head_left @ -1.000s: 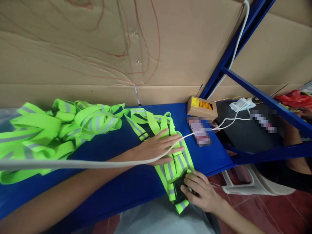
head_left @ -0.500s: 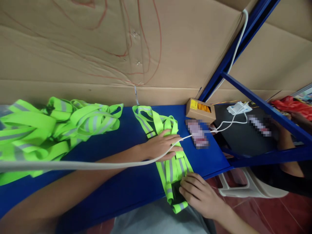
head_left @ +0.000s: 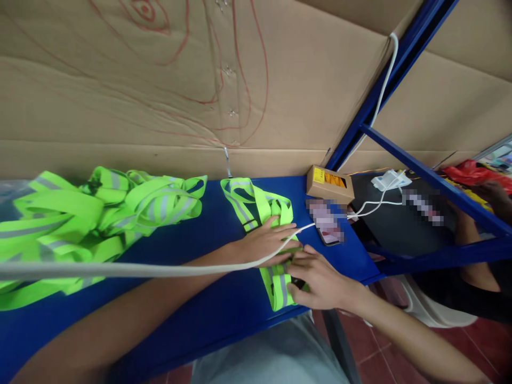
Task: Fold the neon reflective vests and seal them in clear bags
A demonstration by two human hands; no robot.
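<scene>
A neon green reflective strap vest [head_left: 256, 205] lies lengthwise on the blue table [head_left: 192, 298]. My left hand [head_left: 266, 241] presses flat on its middle, fingers spread. My right hand [head_left: 316, 280] grips the near end of the vest, folded up onto the table just in front of the left hand. A white cable [head_left: 160, 269] runs across my left forearm and hand toward a phone [head_left: 326, 224].
A heap of the same green vests [head_left: 92, 218] covers the table's left part. A small cardboard box [head_left: 330, 184] stands at the back right near the phone. Cardboard [head_left: 160, 96] lines the wall. Another person's arm [head_left: 468, 234] shows behind the blue shelf frame [head_left: 436, 176] at right.
My right hand has lifted the vest's near end from the table edge and folded it forward, up against the left hand. The left hand stayed pressed on the vest.
</scene>
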